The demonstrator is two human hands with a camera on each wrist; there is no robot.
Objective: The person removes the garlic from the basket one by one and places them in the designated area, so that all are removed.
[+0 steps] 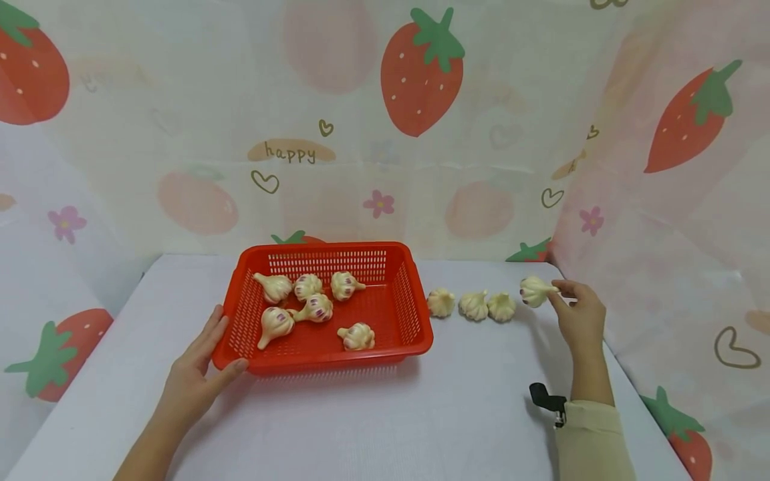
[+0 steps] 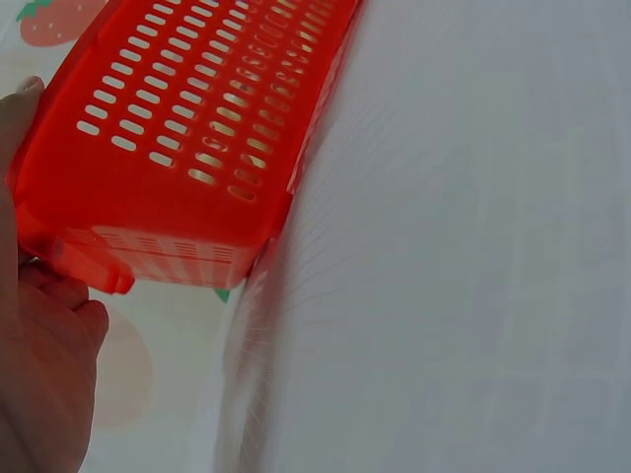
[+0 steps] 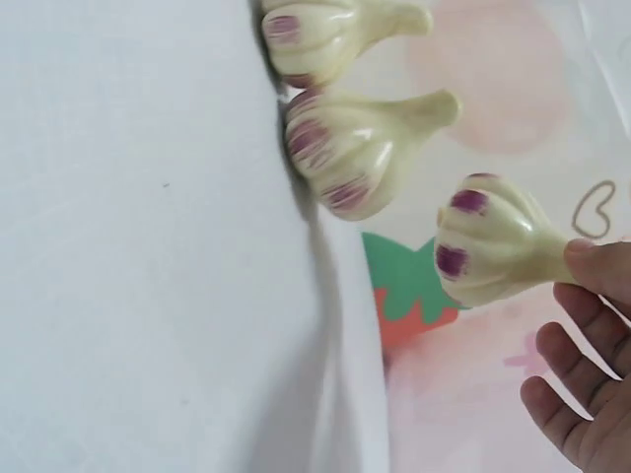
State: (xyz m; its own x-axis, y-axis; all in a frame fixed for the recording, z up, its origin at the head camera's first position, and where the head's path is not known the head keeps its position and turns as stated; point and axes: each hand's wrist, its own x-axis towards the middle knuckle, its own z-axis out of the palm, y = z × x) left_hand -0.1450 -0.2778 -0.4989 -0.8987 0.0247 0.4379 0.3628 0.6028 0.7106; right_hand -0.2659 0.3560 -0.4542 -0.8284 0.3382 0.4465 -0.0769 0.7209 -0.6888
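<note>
My right grip (image 1: 580, 312) pinches a garlic bulb (image 1: 534, 292) by its stem, thumb against fingertips, and holds it clear of the bench (image 1: 433, 421), beyond the right end of a short row. That row is three loose bulbs (image 1: 474, 305) lying to the right of the red basket (image 1: 415, 344) — the first just beside its wall, the other two close together.

My left grip (image 1: 195, 374) holds the basket's near left corner, thumb at the front, fingers along the left side. Inside the slotted walls I count six bulbs (image 1: 277, 324): three toward the back, two in front of those on the left, their stem and body seeming to meet, and one alone near the front wall — right of the middle.
</note>
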